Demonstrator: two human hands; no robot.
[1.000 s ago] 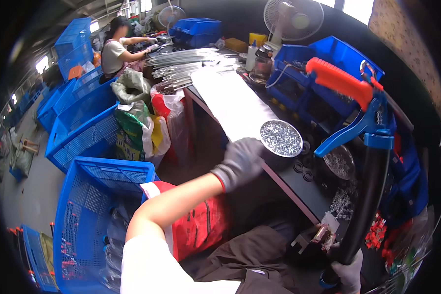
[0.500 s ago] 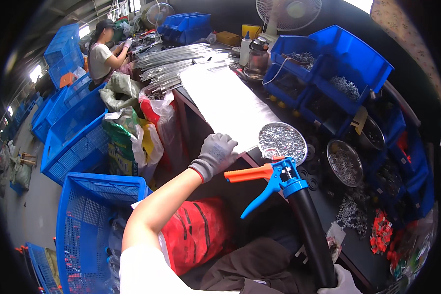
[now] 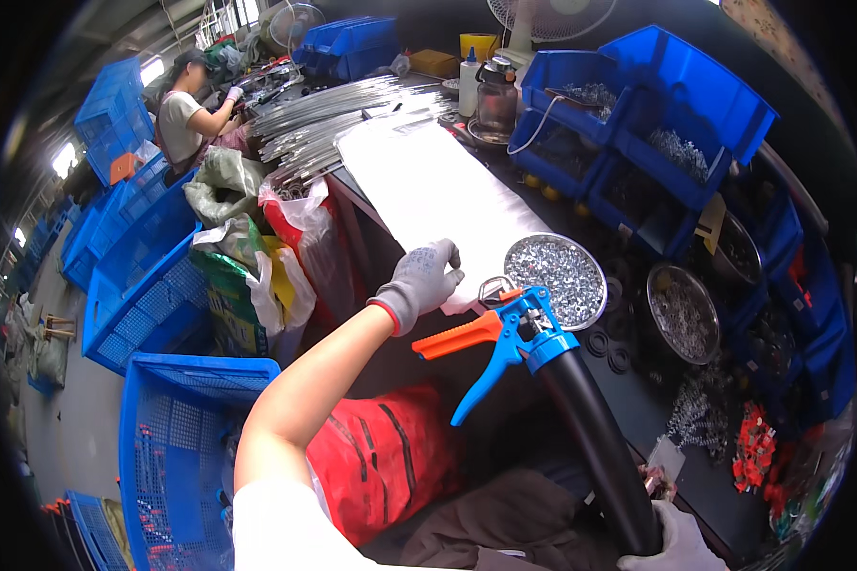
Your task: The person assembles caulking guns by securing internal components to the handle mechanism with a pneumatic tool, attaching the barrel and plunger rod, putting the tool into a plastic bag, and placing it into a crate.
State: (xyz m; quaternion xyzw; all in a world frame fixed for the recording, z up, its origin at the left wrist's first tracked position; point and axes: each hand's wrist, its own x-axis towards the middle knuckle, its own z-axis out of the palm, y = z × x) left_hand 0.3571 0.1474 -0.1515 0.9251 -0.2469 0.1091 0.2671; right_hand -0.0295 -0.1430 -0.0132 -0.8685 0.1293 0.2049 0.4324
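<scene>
A caulking gun with a long black barrel [image 3: 595,443], orange handle [image 3: 459,337] and blue trigger [image 3: 488,381] stands slanted at the bench edge. My right hand [image 3: 681,544], in a grey-white glove, wraps round the barrel's lower end; part of that hand is cut off by the picture's edge. My gloved left hand [image 3: 417,283] is beside the white sheet's near corner, its fingers half curled, with a small gap between thumb and fingertips. Close by, a bent metal hook [image 3: 496,291] sticks out of the gun's top, apart from the hand. A round dish of small metal parts [image 3: 554,276] lies behind the gun.
A white sheet [image 3: 438,181] and long metal strips [image 3: 338,114] cover the bench. Blue bins [image 3: 681,105] and a second dish [image 3: 683,314] stand right. Blue crates [image 3: 176,457], sacks [image 3: 300,228] and a red bag [image 3: 390,457] are left and below. Another person [image 3: 186,114] sits far left.
The gun's top has shifted left and slightly up, toward my left hand. Its bent metal hook now shows clearly. My left hand has risen slightly; my right hand still grips the barrel.
</scene>
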